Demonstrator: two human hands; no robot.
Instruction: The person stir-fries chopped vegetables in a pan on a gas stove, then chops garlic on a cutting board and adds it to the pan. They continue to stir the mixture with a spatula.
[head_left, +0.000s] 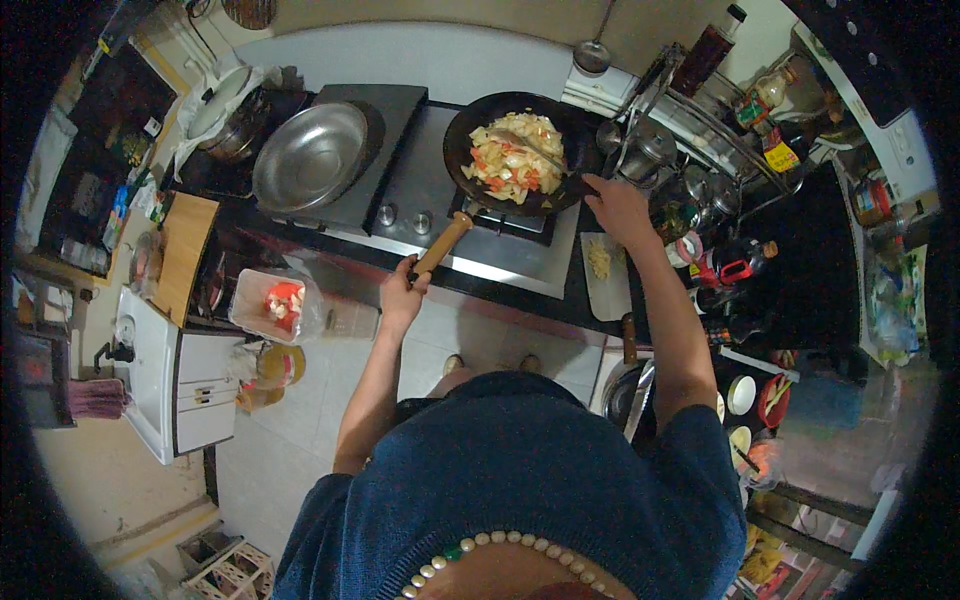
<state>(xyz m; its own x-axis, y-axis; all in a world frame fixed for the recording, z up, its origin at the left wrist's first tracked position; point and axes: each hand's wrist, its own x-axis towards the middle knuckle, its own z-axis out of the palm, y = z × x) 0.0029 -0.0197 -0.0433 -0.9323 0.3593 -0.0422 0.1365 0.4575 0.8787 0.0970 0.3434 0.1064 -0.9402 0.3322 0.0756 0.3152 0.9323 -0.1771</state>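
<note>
My left hand (403, 291) is closed around the wooden handle (442, 246) of a dark wok (465, 180) on the gas stove (480, 262). Chopped pale and orange-red food pieces, perhaps vegetables (517, 161), fill the wok's middle. At the wok's right rim, my right hand (619, 210) grips a metal cooking utensil (544, 155); its head rests among the food, partly covered. Just below that hand, on the dark counter, lies a cleaver (611, 292) with a wooden handle and a small pile of minced pale food (599, 260) on its blade.
A wide steel bowl (311, 157) sits left of the wok. Bottles (731, 262), lidded pots (649, 150) and a wire rack (720, 135) crowd the right side. A lined bin (247, 307) stands at lower left; small bowls (742, 395) lie at lower right.
</note>
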